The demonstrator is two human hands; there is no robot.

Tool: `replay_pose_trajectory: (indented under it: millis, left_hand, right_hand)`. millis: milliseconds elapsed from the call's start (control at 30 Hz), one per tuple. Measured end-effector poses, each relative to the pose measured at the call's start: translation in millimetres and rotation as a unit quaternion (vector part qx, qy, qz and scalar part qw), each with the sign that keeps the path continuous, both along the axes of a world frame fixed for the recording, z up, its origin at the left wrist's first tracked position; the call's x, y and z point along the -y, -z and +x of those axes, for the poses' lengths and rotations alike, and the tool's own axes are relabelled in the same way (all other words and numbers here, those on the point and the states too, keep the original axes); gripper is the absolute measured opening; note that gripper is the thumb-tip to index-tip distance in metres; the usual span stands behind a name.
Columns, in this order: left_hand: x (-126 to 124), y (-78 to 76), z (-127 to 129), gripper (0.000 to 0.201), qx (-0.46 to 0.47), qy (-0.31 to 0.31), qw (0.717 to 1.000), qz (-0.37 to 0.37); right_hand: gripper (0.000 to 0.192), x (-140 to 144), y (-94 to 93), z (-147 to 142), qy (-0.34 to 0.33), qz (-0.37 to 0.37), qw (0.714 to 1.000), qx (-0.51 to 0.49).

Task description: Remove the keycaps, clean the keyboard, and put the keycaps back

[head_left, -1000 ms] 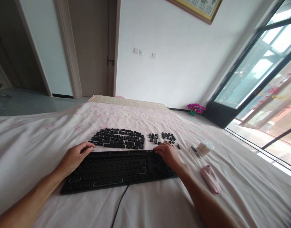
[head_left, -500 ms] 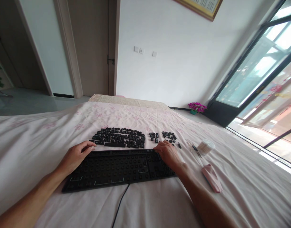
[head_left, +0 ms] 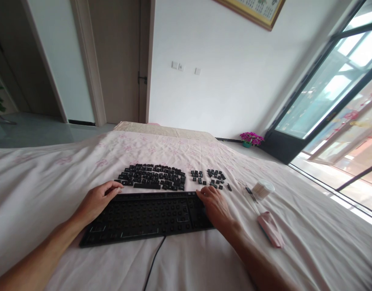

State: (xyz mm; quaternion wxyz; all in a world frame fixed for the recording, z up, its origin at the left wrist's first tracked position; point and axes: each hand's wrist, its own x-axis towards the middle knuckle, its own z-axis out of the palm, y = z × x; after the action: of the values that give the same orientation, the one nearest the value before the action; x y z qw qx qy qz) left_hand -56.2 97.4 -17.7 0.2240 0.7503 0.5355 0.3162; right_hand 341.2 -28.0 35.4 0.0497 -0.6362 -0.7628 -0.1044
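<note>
Spread across the whole near scene: a pale pink bedsheet with a faint floral print, wrinkled toward the right.

Lying on it, near centre: a black keyboard base, stripped of its caps, bare switch sockets showing, cable trailing off the near edge.

Resting on the keyboard's far left corner: the left hand, palm down, fingers loosely curled over the top edge, gripping nothing that can be made out.

Laid over the keyboard's right end: the right hand, flat and relaxed, fingers spread a little and pointing toward the far side, tips at the far edge, nothing visibly held.

Just beyond the keyboard, on the far side: a big cluster of loose black keycaps, set out roughly in rows, with the long spacebar along its near edge. Right of that, two smaller groups of keycaps, just ahead of the right fingertips.

Farther right: a round tub of cotton swabs, and beside it to the left a small dark tool, too small to identify. Nearer, right of the right forearm: a folded pink cloth.
</note>
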Motion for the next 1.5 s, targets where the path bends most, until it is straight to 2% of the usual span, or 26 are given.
replay_pose_trajectory:
  millis: [167,333,500,633,833,1200,1500]
  left_hand:
    - [-1,1.3,-1,0.035,-0.002,0.005,1.000,0.004]
    - [0,-0.5,0,0.035,-0.003,0.010,1.000,0.002]
    - [0,-1.2,1,0.035,0.005,0.007,1.000,0.001]
    - [0,-1.3,2,0.034,0.010,0.006,1.000,0.001]
    - [0,-1.9,1,0.032,0.009,0.008,1.000,-0.007]
    - [0,-2.0,1,0.032,0.013,0.013,1.000,-0.024]
    - [-1,-0.9,2,0.032,0.020,0.015,1.000,-0.013]
  right_hand:
    - [0.043,4,3.6,-4,0.009,0.010,1.000,0.003]
    - [0.046,-1,1.0,7,0.002,0.004,0.998,-0.060]
    - [0.041,-38,-11.6,31,0.044,0.026,0.991,-0.123]
    - [0.033,-80,-19.4,38,0.074,0.027,0.993,-0.092]
    - [0.028,-124,-15.2,36,0.098,-0.003,0.995,-0.037]
    - [0.019,-165,-8.8,33,0.098,-0.036,0.994,0.005]
    - [0.017,-177,-8.9,31,0.106,-0.070,0.991,0.034]
